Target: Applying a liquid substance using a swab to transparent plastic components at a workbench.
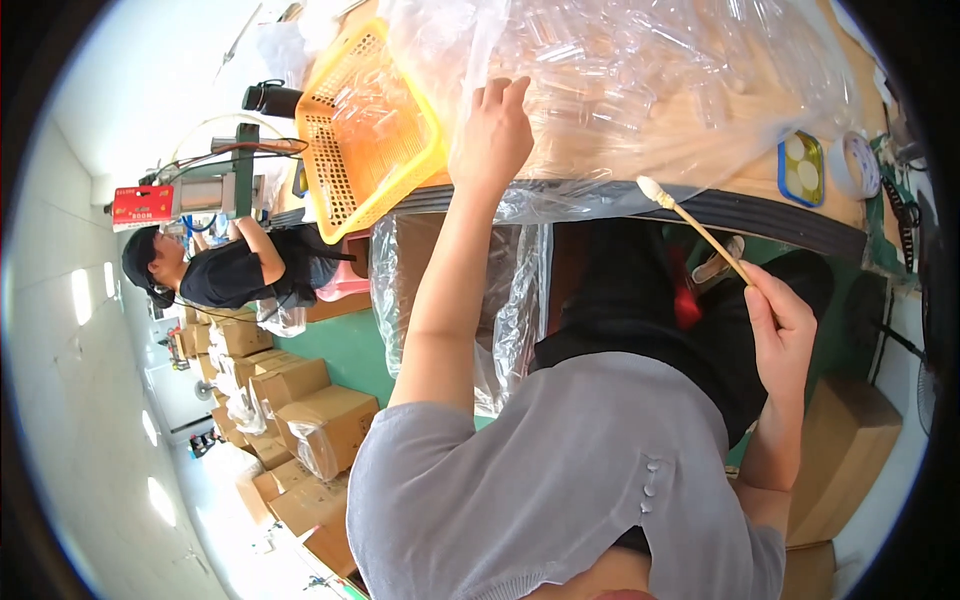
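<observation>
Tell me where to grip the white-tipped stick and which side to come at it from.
Probably best: pinch the white-tipped stick by the bare end of its slim shaft, coming from the person's right, as the right hand does now. The stick slants, its thicker white tip pointing left toward the table edge, so that grip should leave the tip free.

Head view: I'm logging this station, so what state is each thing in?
Left hand: fingers bent, grip unclear
Right hand: closed around the stick
Stick: held near one end, slanted
Yellow basket: holding some clear pieces
Clear plastic sheet: creased, spread out
Clear tubes: lying scattered
Cardboard boxes: stacked
</observation>
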Demonstrator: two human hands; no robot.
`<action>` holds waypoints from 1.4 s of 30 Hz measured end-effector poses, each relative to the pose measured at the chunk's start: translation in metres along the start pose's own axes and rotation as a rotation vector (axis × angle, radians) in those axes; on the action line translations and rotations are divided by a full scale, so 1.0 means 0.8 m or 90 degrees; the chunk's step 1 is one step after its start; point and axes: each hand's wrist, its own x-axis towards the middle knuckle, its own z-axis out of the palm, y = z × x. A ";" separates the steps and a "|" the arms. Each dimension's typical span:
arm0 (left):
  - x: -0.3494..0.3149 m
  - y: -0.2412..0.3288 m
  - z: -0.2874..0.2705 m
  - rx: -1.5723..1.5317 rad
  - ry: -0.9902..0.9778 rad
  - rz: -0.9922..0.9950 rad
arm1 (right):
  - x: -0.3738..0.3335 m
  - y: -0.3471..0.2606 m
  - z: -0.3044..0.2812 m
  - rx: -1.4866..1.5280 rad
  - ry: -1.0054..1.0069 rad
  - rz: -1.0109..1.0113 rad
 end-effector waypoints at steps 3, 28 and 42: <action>0.003 -0.039 0.040 0.068 -0.097 -0.054 | -0.008 -0.002 -0.007 -0.024 0.017 0.024; 0.028 0.003 0.063 -0.788 -0.240 -0.581 | -0.042 0.027 -0.015 0.047 0.015 0.133; -0.053 0.049 0.016 -1.059 0.008 -0.555 | -0.004 0.013 -0.002 0.054 -0.006 0.010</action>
